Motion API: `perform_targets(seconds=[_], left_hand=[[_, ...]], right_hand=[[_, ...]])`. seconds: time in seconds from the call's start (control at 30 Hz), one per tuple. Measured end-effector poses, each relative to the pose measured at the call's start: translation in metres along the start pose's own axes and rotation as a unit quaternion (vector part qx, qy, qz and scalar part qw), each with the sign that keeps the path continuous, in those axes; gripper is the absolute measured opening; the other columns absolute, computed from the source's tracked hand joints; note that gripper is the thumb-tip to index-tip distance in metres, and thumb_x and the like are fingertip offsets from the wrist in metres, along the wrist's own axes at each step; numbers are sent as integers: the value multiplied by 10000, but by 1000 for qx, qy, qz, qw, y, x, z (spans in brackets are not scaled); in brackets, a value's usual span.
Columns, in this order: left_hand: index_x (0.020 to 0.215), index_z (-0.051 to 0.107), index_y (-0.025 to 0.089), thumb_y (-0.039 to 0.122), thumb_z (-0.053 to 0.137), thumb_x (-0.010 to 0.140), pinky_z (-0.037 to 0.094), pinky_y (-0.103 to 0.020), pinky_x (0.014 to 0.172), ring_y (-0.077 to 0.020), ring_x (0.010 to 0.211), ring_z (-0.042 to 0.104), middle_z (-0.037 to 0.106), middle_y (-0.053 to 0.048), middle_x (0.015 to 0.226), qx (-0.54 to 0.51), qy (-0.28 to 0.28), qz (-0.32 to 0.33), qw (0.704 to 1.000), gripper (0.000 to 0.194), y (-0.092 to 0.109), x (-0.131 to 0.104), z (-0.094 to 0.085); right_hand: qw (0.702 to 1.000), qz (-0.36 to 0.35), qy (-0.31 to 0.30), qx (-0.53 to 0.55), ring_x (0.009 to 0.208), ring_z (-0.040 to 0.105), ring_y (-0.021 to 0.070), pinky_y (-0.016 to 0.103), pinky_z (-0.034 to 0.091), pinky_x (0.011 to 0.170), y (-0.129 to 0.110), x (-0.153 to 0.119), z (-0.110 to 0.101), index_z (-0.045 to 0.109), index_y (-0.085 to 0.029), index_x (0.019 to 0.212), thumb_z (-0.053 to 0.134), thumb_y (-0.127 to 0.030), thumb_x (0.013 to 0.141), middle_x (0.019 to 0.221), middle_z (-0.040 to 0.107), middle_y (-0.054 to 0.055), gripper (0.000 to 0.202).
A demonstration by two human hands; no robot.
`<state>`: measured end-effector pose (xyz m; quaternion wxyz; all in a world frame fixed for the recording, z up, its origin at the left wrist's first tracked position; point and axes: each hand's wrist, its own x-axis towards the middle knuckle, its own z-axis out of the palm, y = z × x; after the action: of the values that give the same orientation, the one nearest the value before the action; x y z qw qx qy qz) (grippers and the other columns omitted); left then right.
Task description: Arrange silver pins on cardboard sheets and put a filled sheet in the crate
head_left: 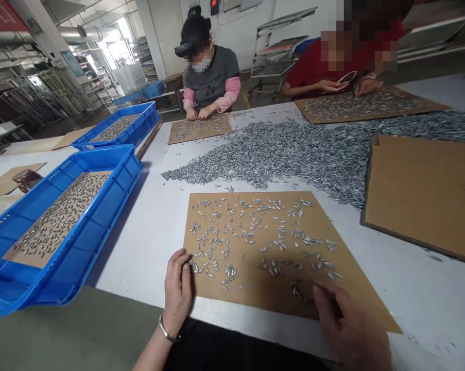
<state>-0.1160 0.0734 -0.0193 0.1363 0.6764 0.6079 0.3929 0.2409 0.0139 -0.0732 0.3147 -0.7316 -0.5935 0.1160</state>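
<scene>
A thin brown cardboard sheet (255, 250) lies on the white table in front of me, with many small silvery spindle-shaped pieces scattered over it, singly and in little clusters. My left hand (177, 281) rests at the sheet's left edge, fingers loosely bent, close to a few pieces; nothing shows in it. Above the lower right part of the sheet is my right hand (348, 324), slightly blurred. Its thumb and forefinger come together beside a small dark cluster of pieces (296, 289). Whether a piece is between those fingertips is hidden.
A large heap of silvery pieces (286, 149) spreads behind the sheet. Stacked cardboard (425, 196) stands to the right. Blue crates (112, 201) hold piece-covered sheets at left. Across the table, two people work over cardboard sheets (201, 129).
</scene>
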Motion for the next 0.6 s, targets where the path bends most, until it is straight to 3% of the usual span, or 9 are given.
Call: perform_targets(seconds=[0.1, 0.2, 0.27, 0.33, 0.43, 0.5, 0.6], left_hand=[[1222, 653, 224, 271, 454, 1074, 560, -469, 1065, -240, 1261, 629, 649, -126, 1325, -17, -7, 12, 1000, 252, 0, 8, 8], [1248, 634, 232, 254, 464, 1069, 554, -475, 1074, -244, 1281, 613, 640, -128, 1333, -19, -13, 20, 1000, 248, 3, 10, 15], [1273, 620, 234, 231, 470, 1063, 551, -484, 1077, -248, 1296, 598, 625, -133, 1345, -14, -13, 34, 999, 258, 8, 10, 16], [1274, 618, 236, 201, 473, 1057, 556, -483, 1067, -246, 1288, 594, 616, -133, 1341, -7, -15, 56, 998, 264, 12, 10, 15], [1255, 625, 241, 163, 482, 1046, 564, -473, 1046, -241, 1258, 598, 619, -123, 1310, 1, -24, 81, 996, 265, 16, 11, 10], [1245, 627, 245, 149, 496, 1039, 570, -465, 1029, -240, 1238, 605, 629, -115, 1288, 5, -24, 90, 996, 263, 14, 11, 5], [1235, 628, 250, 133, 518, 1027, 573, -447, 1009, -237, 1218, 614, 647, -103, 1260, 5, -13, 93, 996, 263, 10, 9, 0]], right_hand=[[999, 33, 34, -20, 811, 731, 310, 437, 575, 633, -4, 22, -2, 692, -227, 1131, 448, -587, 1000, 1041, 764, 148, 454], [997, -34, 70, 11, 853, 719, 290, 416, 576, 698, -26, 38, 6, 688, -222, 1141, 451, -551, 1020, 1022, 756, 139, 424], [989, -144, 16, 41, 902, 710, 257, 388, 570, 783, -51, 46, 18, 697, -246, 1098, 455, -461, 1047, 1014, 755, 103, 327], [965, -245, -81, 40, 915, 696, 222, 351, 552, 811, -79, 55, 32, 703, -259, 1065, 428, -341, 1067, 1021, 745, 77, 287], [934, -319, -163, 4, 849, 664, 197, 313, 522, 764, -103, 68, 47, 703, -247, 1001, 398, -209, 1052, 926, 707, 59, 312], [935, -317, -158, -23, 796, 649, 193, 310, 507, 730, -101, 74, 48, 690, -237, 935, 404, -200, 1044, 866, 682, 55, 309], [959, -263, -100, -46, 790, 661, 207, 329, 511, 710, -80, 74, 34, 680, -231, 956, 413, -263, 1056, 891, 687, 71, 287]])
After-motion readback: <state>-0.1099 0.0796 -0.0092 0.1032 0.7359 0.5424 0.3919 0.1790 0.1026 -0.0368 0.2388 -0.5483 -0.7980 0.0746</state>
